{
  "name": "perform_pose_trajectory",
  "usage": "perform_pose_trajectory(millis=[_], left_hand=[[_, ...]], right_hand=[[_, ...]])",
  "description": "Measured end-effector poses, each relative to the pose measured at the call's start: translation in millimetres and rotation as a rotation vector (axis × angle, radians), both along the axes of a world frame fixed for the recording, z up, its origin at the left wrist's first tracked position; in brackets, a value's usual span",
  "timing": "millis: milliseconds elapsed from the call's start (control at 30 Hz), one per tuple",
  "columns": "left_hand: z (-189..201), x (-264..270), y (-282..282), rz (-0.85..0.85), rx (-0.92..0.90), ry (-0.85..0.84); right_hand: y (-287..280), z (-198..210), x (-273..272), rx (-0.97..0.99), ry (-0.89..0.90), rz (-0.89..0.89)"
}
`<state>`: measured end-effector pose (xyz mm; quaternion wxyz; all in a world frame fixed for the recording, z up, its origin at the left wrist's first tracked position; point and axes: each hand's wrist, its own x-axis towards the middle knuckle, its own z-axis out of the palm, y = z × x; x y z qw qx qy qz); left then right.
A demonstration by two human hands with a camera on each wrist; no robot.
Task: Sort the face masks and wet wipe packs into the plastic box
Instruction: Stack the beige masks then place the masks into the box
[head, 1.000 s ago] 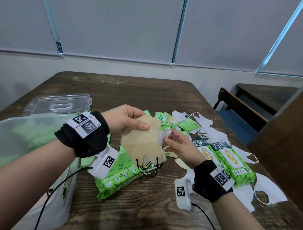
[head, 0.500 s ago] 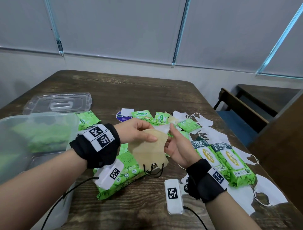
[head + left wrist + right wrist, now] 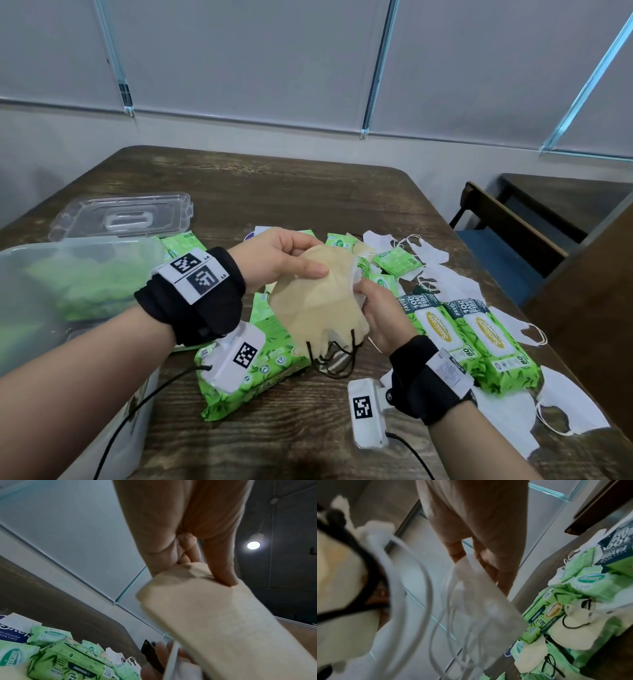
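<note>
- Beige face masks (image 3: pixel 317 301), a small stack with black ear loops hanging below, are held above the bench (image 3: pixel 291 192) between both hands.
- Left hand (image 3: pixel 277 260) pinches the stack's upper edge, thumb on top; the left wrist view confirms thumb and fingers clamped on the fabric.
- Right hand (image 3: pixel 380 315) has its fingers curled on a white mask (image 3: pixel 488 599) at the stack's right side; its white loops dangle in the right wrist view.
- Plastic box (image 3: pixel 68 284) stands at the left, already holding green packs; its clear lid (image 3: pixel 120 219) lies behind it.
- Still on the bench: a large wet wipe pack (image 3: pixel 253 370) directly under the masks, two more large packs (image 3: pixel 472 342) to the right, small green sachets (image 3: pixel 394 262) and loose white masks (image 3: pixel 565 407).
- Risk, judged: the stack is gripped at one edge only, so lower masks may slide out on the way to the box.
- Risk, judged: the hanging loops could snag the pack beneath or tangle with the white loops.
</note>
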<state>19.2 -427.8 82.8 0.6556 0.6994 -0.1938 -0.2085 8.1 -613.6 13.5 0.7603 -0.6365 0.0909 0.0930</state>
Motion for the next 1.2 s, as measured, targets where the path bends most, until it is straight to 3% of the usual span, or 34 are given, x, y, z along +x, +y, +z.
perform_pose_trajectory(millis=[300,567,767,1000,1100,1200], left_hand=[[-18,6,-14,-0.030,0.159,-0.049],[-59,12,-41,0.283,0.237,-0.128],[-89,24,-46,0.368,0.309,-0.049],[-117,22,-63,0.247,0.418,-0.039],[-123,25,-67,0.180,0.438,-0.031],[-124,34,-64,0.172,0.420,0.028]], right_hand=[[-19,-8,3,-0.089,-0.127,0.072],[-14,-23,4,-0.039,-0.122,0.072],[-15,-41,2,-0.042,-0.050,0.118],[-19,-59,-3,-0.316,0.068,0.325],[-24,-63,-1,-0.276,0.108,0.305],[-31,-68,2,-0.087,0.193,0.202]])
